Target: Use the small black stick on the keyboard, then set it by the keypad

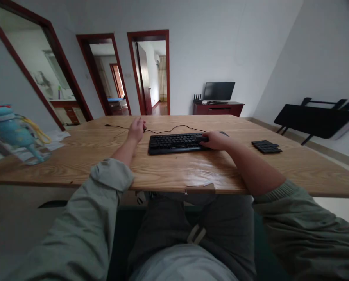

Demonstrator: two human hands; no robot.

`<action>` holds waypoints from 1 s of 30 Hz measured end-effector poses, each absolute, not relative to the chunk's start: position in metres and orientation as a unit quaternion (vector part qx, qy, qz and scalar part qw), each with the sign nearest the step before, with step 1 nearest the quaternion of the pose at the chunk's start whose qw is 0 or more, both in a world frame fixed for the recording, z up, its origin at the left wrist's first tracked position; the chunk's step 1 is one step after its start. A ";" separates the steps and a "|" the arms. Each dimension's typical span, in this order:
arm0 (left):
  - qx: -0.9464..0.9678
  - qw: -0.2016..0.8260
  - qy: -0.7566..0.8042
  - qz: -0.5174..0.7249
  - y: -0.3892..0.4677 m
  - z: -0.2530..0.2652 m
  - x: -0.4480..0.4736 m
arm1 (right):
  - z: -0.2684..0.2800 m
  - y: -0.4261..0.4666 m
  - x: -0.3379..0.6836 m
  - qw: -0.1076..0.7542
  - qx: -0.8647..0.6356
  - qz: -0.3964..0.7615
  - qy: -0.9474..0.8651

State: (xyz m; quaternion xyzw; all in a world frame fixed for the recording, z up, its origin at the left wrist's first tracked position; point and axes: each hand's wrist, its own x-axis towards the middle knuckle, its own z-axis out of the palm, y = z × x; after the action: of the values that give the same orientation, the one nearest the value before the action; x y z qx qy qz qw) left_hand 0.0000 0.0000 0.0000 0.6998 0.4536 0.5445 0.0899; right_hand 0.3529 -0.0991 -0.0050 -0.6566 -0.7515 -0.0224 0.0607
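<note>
A black keyboard (pixel 174 143) lies on the wooden table in front of me. At its right part, my right hand (pixel 217 140) is closed on a small dark block-like piece (pixel 202 138), held over the keys; its kind cannot be made out. My left hand (pixel 137 130) is beyond the keyboard's left end, fingers curled, with a small dark bit (pixel 145 129) showing at its edge. The keyboard's thin black cable (pixel 174 127) runs along the back and passes by that hand. Whether the fingers grip the cable is hidden.
Several flat black pieces (pixel 266 146) lie together on the table (pixel 162 171) to the right. A light-blue object with a red top (pixel 13 125) and white papers (pixel 55 139) are at the left. A monitor (pixel 219 91) stands on a far cabinet; a black folded table (pixel 316 120) is at right.
</note>
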 end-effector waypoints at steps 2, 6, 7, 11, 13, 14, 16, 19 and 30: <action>0.674 0.162 0.524 0.495 0.024 -0.019 -0.017 | -0.008 -0.096 0.357 0.083 -0.654 -0.008 -0.752; 0.683 0.186 0.540 0.455 0.033 -0.037 -0.034 | -0.011 -0.095 0.363 0.115 -0.648 0.007 -0.753; 0.682 0.183 0.537 0.461 0.032 -0.037 -0.035 | -0.011 -0.096 0.363 0.122 -0.647 0.007 -0.752; 0.691 0.169 0.530 0.462 0.030 -0.032 -0.032 | -0.010 -0.099 0.365 0.157 -0.640 0.042 -0.751; 0.696 0.176 0.526 0.456 0.029 -0.031 -0.031 | -0.009 -0.100 0.366 0.170 -0.634 0.056 -0.753; 0.697 0.181 0.524 0.455 0.029 -0.030 -0.031 | -0.009 -0.100 0.367 0.173 -0.633 0.057 -0.752; 0.698 0.189 0.520 0.454 0.028 -0.031 -0.032 | -0.010 -0.100 0.367 0.172 -0.632 0.055 -0.753; 0.703 0.184 0.521 0.447 0.030 -0.033 -0.034 | -0.010 -0.101 0.365 0.147 -0.628 0.050 -0.763; 0.723 0.167 0.510 0.435 0.034 -0.035 -0.037 | 0.001 -0.108 0.406 0.305 -0.648 -0.010 -0.698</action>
State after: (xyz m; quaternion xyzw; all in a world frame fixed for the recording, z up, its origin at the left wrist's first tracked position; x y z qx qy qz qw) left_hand -0.0367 0.0341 -0.0355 0.7230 0.5099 0.4353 0.1670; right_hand 0.4057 -0.1077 0.0012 -0.6478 -0.6981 -0.0095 0.3048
